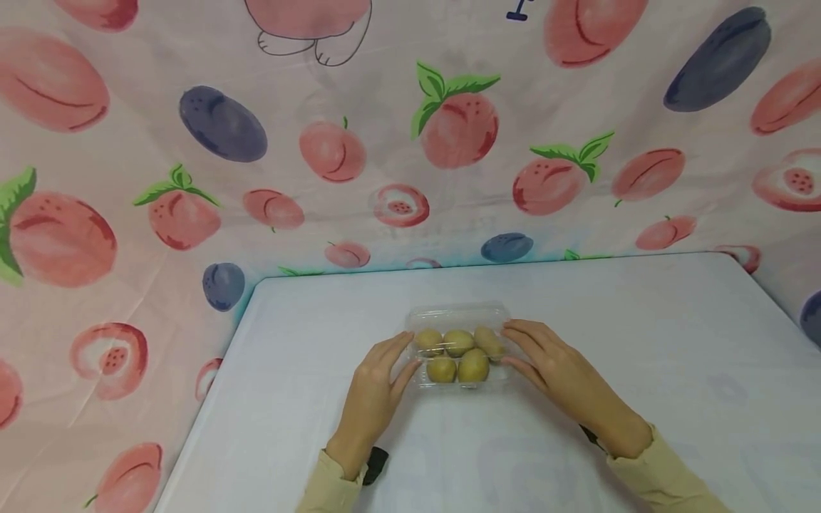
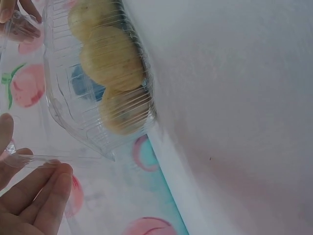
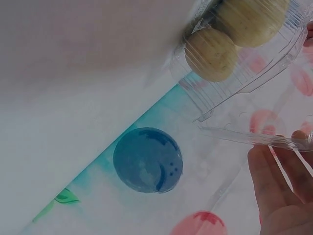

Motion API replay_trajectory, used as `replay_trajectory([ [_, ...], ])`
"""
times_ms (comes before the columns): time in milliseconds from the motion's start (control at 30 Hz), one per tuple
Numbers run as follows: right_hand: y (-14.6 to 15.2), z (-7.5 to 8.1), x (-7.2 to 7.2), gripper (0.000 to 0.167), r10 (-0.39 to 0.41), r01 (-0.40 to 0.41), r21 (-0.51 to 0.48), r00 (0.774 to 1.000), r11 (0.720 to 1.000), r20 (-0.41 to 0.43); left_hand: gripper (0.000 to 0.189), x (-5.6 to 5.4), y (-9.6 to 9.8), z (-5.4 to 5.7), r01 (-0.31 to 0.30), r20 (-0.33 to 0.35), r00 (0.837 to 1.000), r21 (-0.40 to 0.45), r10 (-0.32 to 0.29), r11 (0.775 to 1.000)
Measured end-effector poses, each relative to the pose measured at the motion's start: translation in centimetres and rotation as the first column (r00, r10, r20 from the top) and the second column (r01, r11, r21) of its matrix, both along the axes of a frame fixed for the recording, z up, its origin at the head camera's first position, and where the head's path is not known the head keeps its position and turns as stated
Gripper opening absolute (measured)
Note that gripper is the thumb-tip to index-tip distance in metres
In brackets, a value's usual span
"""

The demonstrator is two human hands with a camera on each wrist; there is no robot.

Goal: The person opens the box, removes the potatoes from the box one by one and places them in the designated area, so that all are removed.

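No word, number or brand can be read in any of the three views. The only lettering-like sign is a dark blue mark [image 1: 517, 16] printed on the fruit-patterned cloth [image 1: 385, 107], standing close to a large pink peach print [image 1: 596, 28]. It looks like the foot of a letter, but the head view's top edge cuts it off, so which letter is unclear.

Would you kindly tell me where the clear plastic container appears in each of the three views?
Head: just below and right of centre, the clear plastic container sits between the left hand and right hand.
Left wrist: upper left, cut off by the top edge.
Right wrist: upper right, also cut off there.
Shared landmark: the yellowish rounded items inside it.
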State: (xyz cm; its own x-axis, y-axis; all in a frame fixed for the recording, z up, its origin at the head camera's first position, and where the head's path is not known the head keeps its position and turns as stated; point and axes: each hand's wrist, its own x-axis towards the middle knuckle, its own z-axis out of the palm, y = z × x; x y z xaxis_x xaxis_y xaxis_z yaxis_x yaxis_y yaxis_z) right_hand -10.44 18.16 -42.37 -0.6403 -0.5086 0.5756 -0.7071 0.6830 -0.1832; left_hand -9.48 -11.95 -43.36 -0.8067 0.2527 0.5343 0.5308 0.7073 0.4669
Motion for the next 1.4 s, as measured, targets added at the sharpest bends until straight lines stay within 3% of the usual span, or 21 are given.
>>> replay_trajectory([
  [100,0.0,0.1,0.0,0.043,-0.005,0.005,-0.014,1.000,1.000,0.021,0.045,-0.1,0.0,0.1,0.007,0.014,1.000,0.026,-0.008,1.000],
  [333,0.0,0.4,-0.1,0.048,-0.011,0.012,-0.023,0.999,1.000,0.040,0.044,-0.5,0.0,0.2,0.018,0.023,1.000,0.064,-0.020,0.998],
  [633,0.2,0.5,-0.7,0.037,0.001,0.002,-0.076,0.999,0.997,0.037,0.042,-1.0,0.1,0.5,-0.010,0.055,0.998,0.111,0.004,0.994],
  [833,0.2,0.7,-1.2,0.043,-0.002,0.006,-0.093,0.999,0.996,0.042,0.042,-1.5,0.1,0.7,-0.025,0.084,0.996,0.154,0.012,0.988],
  [1233,0.2,0.8,-2.2,0.044,-0.030,0.047,-0.138,0.992,0.989,0.124,0.043,-2.3,0.2,1.2,-0.070,0.170,0.985,0.189,0.038,0.980],
  [1400,0.3,0.8,-2.6,0.041,-0.045,0.072,-0.155,0.984,0.985,0.170,0.042,-2.7,0.2,1.2,-0.073,0.172,0.984,0.210,0.037,0.975],
])
